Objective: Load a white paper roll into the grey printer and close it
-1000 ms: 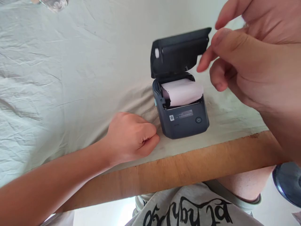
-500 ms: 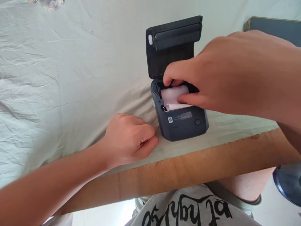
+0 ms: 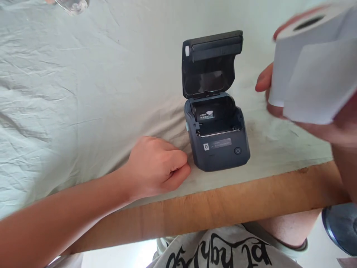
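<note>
My right hand [image 3: 316, 130] grips the fat white paper roll [image 3: 292, 59], to the right of the boxy dark-grey plastic printer [image 3: 223, 158] on the wrinkly pale green cloth [image 3: 89, 85]. The roll is out; the black plastic lid [image 3: 209, 69] is up, not closed yet. My left hand [image 3: 158, 163] is a fist just beside the printer.

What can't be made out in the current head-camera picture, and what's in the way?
All in the head view:
Right hand: partly hidden behind the paper roll.
Paper roll: blurred, its right side cut off by the picture's edge.
Left hand: palm hidden by its own closed fist.
Printer: front label too small and blurred to read.
Shiny object: cut off by the top edge.
</note>
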Demonstrator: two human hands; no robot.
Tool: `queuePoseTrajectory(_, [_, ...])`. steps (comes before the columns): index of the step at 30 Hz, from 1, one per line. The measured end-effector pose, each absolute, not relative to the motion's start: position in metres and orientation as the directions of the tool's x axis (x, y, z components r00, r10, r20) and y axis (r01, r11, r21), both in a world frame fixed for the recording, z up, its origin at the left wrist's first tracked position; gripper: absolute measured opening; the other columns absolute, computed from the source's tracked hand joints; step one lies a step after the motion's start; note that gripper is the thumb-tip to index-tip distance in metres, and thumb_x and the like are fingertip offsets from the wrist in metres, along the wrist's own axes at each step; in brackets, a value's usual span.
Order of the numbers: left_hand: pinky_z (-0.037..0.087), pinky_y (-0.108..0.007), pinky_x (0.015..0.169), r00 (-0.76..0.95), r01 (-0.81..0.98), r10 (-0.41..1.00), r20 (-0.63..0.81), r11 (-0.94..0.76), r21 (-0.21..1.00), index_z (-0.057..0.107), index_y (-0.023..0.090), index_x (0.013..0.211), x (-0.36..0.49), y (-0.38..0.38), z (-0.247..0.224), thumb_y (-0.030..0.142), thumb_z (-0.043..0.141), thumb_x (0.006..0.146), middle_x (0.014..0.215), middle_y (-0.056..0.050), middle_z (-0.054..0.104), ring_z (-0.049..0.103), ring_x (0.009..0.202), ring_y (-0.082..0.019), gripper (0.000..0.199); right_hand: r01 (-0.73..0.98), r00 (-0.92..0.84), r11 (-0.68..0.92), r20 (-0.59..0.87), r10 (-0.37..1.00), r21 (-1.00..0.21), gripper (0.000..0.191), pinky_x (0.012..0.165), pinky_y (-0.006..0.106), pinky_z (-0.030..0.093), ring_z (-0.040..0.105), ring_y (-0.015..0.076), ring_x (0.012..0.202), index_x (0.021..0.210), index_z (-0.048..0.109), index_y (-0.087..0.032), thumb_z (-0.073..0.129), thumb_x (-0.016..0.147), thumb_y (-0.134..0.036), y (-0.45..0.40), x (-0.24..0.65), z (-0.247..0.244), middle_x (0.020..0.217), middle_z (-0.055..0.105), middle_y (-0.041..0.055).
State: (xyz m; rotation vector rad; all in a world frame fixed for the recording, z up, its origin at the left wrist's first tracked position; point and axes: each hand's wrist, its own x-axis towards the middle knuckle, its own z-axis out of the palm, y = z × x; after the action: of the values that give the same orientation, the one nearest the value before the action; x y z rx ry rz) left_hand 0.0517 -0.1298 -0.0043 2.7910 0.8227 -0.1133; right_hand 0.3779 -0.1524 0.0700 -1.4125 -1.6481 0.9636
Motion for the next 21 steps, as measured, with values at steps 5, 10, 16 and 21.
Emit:
queuePoseTrajectory(5, [0.023,-0.04,0.062,0.852,0.514,0.522,-0.028,-0.826,0.23,0.035,0.024,0.061,0.045,-0.13,-0.01,0.022,0.068,0.098,0.054,0.002,0.029,0.035,0.052,-0.018,0.05,0.179,0.005,-0.021,-0.02,1.0,-0.984,0.034,0.051,0.027,0.05,0.06,0.0101,0.061,0.109,0.082,-0.032,0.105,0.095,-0.053,-0.16,0.379,0.025,0.085,0.071,-0.005])
queuePoseTrajectory(10, [0.022,-0.041,0.058,0.848,0.375,0.481,0.223,-0.842,0.388,0.033,0.024,0.066,0.042,-0.129,-0.011,0.01,0.054,0.1,0.053,0.003,0.035,0.032,0.05,-0.017,0.043,0.603,-0.097,0.27,0.267,0.959,-0.751,0.033,0.068,0.03,0.06,0.071,0.0133,0.078,0.109,0.069,-0.03,0.093,0.108,-0.053,-0.176,0.378,0.014,0.094,0.074,-0.0053])
queuePoseTrajectory(16, [0.022,-0.041,0.055,0.83,0.291,0.46,0.315,-0.84,0.459,0.028,0.025,0.071,0.045,-0.125,-0.009,0.005,0.053,0.101,0.054,0.005,0.036,0.028,0.05,-0.016,0.045,0.624,-0.18,0.388,0.359,0.916,-0.678,0.059,0.068,0.034,0.066,0.071,0.0164,0.081,0.16,0.059,-0.043,0.09,0.11,-0.042,-0.181,0.384,0.003,0.112,0.073,-0.0018])
queuePoseTrajectory(21, [0.023,-0.039,0.055,0.85,0.261,0.426,0.308,-0.851,0.456,0.028,0.025,0.073,0.044,-0.121,-0.009,0.003,0.052,0.103,0.055,0.006,0.035,0.028,0.053,-0.017,0.044,0.634,-0.196,0.386,0.344,0.918,-0.67,0.063,0.095,0.053,0.077,0.078,0.0242,0.095,0.169,0.049,-0.045,0.078,0.114,-0.035,-0.182,0.384,-0.001,0.115,0.074,0.0011])
